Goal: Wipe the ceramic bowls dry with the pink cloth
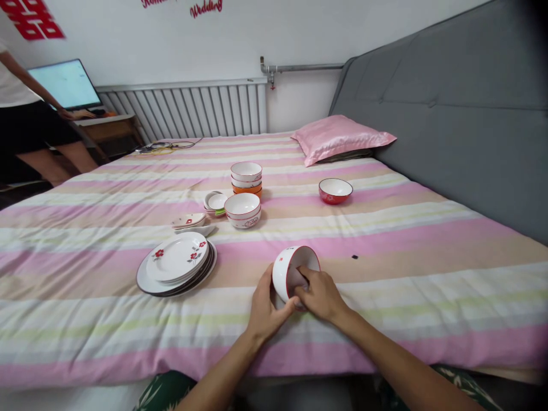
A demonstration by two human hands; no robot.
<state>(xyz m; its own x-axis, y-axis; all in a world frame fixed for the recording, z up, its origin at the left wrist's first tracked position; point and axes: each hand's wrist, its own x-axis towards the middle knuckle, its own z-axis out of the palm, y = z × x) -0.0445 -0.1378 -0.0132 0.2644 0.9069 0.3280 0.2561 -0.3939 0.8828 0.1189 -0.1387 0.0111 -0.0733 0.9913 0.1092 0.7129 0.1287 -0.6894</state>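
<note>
Both hands, left [266,305] and right [319,294], clasp an empty tilted white bowl [293,273] just right of the plate stack [176,264] on the bed [385,285].

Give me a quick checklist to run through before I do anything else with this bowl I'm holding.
1. Two-handed hold on the red-rimmed white bowl: ok. The left hand cups the outside and the right hand has fingers inside the rim.
2. Bowl upright: not ok, it is tipped on its side.
3. Bowl empty: cannot tell, fingers hide part of the inside.
4. Plate stack apart from the bowl: ok, it lies to the left.
5. Small dark object on the striped sheet: cannot tell what it is.
</note>
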